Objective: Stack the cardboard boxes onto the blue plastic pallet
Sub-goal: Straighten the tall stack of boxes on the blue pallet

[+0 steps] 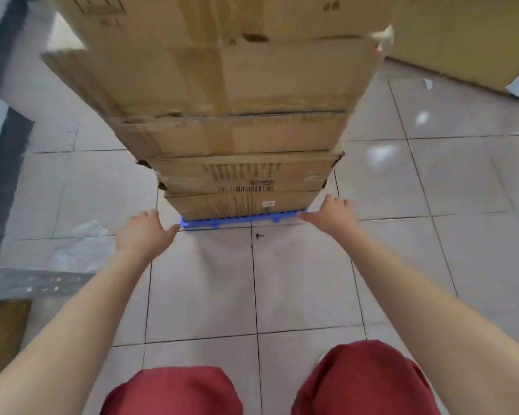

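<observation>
A pale tiled floor [297, 280] is seen from above, crossed by dark grout lines. On it a tall stack of cardboard boxes [222, 94] is carried by the blue plastic pallet [240, 220], of which only the near edge shows beneath the lowest box. The boxes are piled one on another, roughly in line, the lowest ones printed with text and a barcode. A further cardboard mass [462, 34] is seen at the upper right, well apart from the stack. Red-clad knees [363, 381] are seen at the bottom edge, and crumpled clear plastic [81, 247] lies on the floor at the left.

Both bare arms are stretched forward to the pallet's near corners. The left hand [141, 232] is held loosely open, fingers spread and curved — its fingertips just at the pallet's left corner, nothing enclosed in the grip. The right hand [330, 215] is likewise open, its thumb laid against the pallet's right corner and its fingers beside the lowest box — whether the edge is actually gripped cannot be told.
</observation>
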